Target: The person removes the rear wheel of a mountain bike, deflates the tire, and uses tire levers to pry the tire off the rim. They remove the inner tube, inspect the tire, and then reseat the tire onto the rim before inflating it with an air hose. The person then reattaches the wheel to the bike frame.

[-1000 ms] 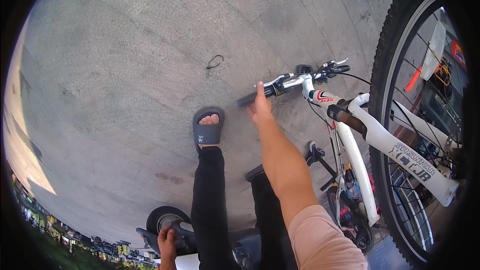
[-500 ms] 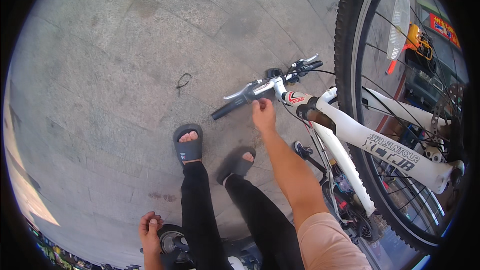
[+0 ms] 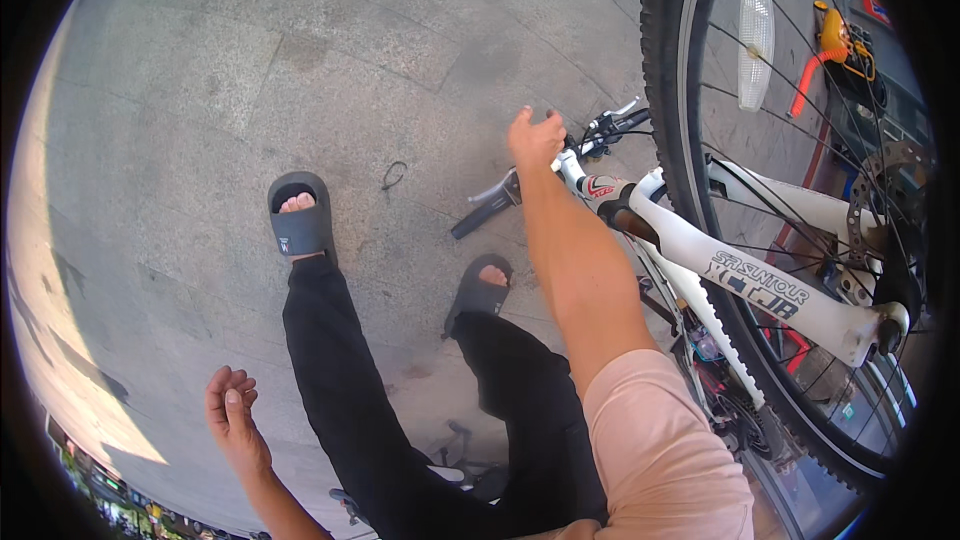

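A bicycle stands upside down on my right, its front wheel [image 3: 662, 60] raised and its white fork [image 3: 780, 285] slanting toward me. Its handlebar rests low by the paving, with a black grip [image 3: 484, 218] on the near side. Over the handlebar's middle, my right hand [image 3: 537, 140] has thumb and finger apart and shows nothing in it; contact with the bar cannot be made out. Off to the left, my left hand [image 3: 234, 415] hangs in the air, loosely curled and empty, thumb apart from the fingertips.
A thin dark loop [image 3: 394, 175] lies on the grey paving [image 3: 300, 110] ahead of my feet. Beyond the wheel sits a yellow tool with an orange hose [image 3: 812, 75]. Another bicycle [image 3: 455, 450] shows behind my legs.
My right hand has moved farther out along the handlebar and its fingers have parted. My left hand has swung left and forward. My left foot has stepped outward to the left.
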The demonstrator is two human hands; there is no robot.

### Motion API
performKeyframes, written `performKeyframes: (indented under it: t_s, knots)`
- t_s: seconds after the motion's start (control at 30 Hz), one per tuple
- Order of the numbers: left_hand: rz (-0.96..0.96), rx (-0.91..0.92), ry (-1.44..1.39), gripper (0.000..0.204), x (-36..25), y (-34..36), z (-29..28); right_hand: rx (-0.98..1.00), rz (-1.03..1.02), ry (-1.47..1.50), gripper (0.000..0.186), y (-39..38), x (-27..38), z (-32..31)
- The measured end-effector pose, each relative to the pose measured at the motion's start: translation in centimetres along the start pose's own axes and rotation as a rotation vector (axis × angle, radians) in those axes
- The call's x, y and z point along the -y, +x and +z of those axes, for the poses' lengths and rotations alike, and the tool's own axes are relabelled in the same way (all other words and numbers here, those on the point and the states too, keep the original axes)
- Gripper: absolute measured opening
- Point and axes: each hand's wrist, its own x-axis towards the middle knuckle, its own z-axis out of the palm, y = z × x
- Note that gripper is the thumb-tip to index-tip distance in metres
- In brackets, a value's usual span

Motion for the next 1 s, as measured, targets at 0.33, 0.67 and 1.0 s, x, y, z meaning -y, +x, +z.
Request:
performKeyframes:
  t_s: [0.33, 0.67, 1.0]
  knots:
    - [0.119, 0.068, 0.255, 0.034, 1.3, 20.4, -0.8, -0.519, 0.193, -0.329, 0.065, 19.4, -4.4, -1.0]
    - [0.263, 0.200, 0.298, 0.033, -1.0, 28.7, 3.1, -0.158, 0.628, 0.577, 0.042, 23.7, -15.5, -0.3]
    - [0.307, 0.257, 0.405, 0.032, -1.9, 28.5, 3.5, -0.193, 0.626, 0.033, 0.050, 25.7, -14.9, -0.9]
